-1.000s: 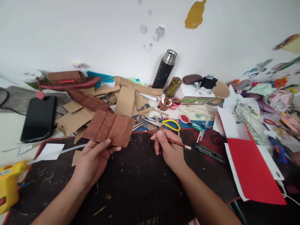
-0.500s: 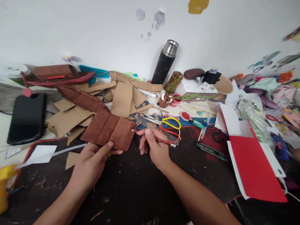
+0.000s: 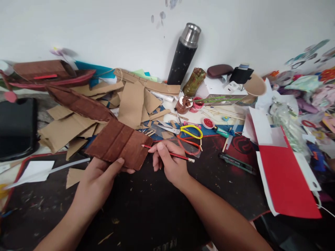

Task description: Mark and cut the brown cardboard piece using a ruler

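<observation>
A creased, brown-painted cardboard panel [image 3: 120, 144] lies tilted in my left hand [image 3: 102, 177], with the thumb on its front and the fingers underneath. My right hand [image 3: 170, 160] pinches a red pencil [image 3: 175, 154]. The pencil's tip is over the panel's right part; whether it touches cannot be told. Behind the panel is a long, pointed brown cardboard piece [image 3: 81, 104]. Scissors [image 3: 180, 130] with one yellow and one red handle lie just beyond my right hand.
Loose cardboard scraps [image 3: 68, 129] are heaped at the left, below a brown model boat [image 3: 52, 76]. A black thermos [image 3: 183, 55] stands at the wall. A cutter [image 3: 237, 163] and red paper [image 3: 290, 181] lie at the right.
The view has shifted down and closer to the table. The pencil's tip has moved left from the panel's right edge to over its surface. My left hand still holds the panel.
</observation>
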`<state>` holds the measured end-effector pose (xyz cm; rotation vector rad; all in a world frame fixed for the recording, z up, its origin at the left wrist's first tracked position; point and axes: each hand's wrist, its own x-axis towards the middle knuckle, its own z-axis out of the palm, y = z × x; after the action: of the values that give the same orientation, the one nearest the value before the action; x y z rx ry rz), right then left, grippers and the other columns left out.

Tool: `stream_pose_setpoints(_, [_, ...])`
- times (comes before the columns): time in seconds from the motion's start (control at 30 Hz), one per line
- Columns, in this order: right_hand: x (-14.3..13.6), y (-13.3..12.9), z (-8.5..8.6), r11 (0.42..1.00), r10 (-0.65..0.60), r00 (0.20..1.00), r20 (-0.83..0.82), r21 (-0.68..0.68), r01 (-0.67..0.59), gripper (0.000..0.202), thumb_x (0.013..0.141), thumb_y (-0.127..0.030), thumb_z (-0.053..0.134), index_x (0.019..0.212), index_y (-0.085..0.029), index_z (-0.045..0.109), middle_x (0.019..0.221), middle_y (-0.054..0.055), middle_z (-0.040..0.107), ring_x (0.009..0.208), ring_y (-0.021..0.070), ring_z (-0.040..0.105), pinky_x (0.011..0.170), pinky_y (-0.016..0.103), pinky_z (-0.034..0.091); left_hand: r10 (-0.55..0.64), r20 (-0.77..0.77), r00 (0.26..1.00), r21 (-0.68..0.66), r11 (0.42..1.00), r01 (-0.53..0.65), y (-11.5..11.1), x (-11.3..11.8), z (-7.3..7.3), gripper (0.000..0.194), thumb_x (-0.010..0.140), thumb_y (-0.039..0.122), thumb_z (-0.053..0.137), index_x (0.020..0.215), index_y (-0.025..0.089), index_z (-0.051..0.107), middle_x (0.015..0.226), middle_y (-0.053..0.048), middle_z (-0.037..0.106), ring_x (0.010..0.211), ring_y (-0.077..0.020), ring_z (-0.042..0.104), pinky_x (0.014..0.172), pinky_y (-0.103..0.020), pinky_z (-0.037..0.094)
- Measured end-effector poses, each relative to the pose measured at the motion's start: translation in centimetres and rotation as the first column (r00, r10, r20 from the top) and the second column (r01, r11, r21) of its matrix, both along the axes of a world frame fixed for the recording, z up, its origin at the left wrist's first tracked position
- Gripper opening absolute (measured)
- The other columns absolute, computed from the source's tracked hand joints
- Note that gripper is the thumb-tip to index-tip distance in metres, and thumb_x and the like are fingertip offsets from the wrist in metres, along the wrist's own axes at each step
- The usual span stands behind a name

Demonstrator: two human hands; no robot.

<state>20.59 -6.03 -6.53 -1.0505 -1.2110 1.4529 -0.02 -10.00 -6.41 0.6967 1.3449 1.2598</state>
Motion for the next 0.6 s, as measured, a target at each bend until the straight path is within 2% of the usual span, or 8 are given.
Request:
stream_pose_setpoints(0.07, [-0.03,-0.1,-0.14,1.0,0.007,1.0,0.002,0.007,-0.007,0.052,0.111,-0.071,0.061,0.097,-0.023,0.077,0.06,-0.005,0.064,0.045,0.0112,0.059,0.047,0.025,0.048,-0.018,-0.055,0.998,0.026,0.999,0.019,0.05,0.08,0.21,0.024,0.082,0.042,0.098,0.077,0.023,0.085,0.079,-0.008,0.083,0.068,-0.0266,0.074,0.067,-0.035,0.069])
stream_pose_setpoints(0.2, [-0.02,-0.08,-0.16,1.0,-0.01,0.999,0.032,0.004,0.01,0.054,0.11,-0.073,0.06,0.097,-0.024,0.076,0.06,-0.005,0.064,0.044,0.0115,0.058,0.046,0.025,0.048,-0.002,-0.033,0.999,0.018,1.0,0.002,0.09,0.23,0.28,0.021,0.081,0.04,0.099,0.086,0.022,0.088,0.081,-0.009,0.083,0.071,-0.0286,0.076,0.064,-0.034,0.066])
stream_pose_setpoints(0.37, [-0.08,0.11,0.13,1.0,-0.018,0.999,0.04,0.006,0.018,0.054,0.109,-0.073,0.061,0.094,-0.023,0.076,0.06,-0.005,0.063,0.044,0.0108,0.059,0.046,0.024,0.048,-0.041,-0.105,0.994,0.013,0.999,0.043,-0.06,0.13,0.14,0.03,0.083,0.05,0.096,0.089,0.022,0.088,0.081,-0.009,0.083,0.071,-0.0282,0.075,0.067,-0.036,0.068])
stream_pose_setpoints(0.6, [-0.16,0.09,-0.22,0.999,-0.016,1.0,-0.02,0.045,0.017,0.047,0.113,-0.063,0.063,0.096,-0.021,0.076,0.061,-0.006,0.063,0.044,0.0087,0.058,0.045,0.021,0.045,-0.101,-0.157,0.982,-0.016,0.995,0.1,0.04,-0.09,0.41,0.031,0.088,0.051,0.09,0.092,0.021,0.085,0.083,-0.007,0.082,0.074,-0.0283,0.074,0.071,-0.04,0.067])
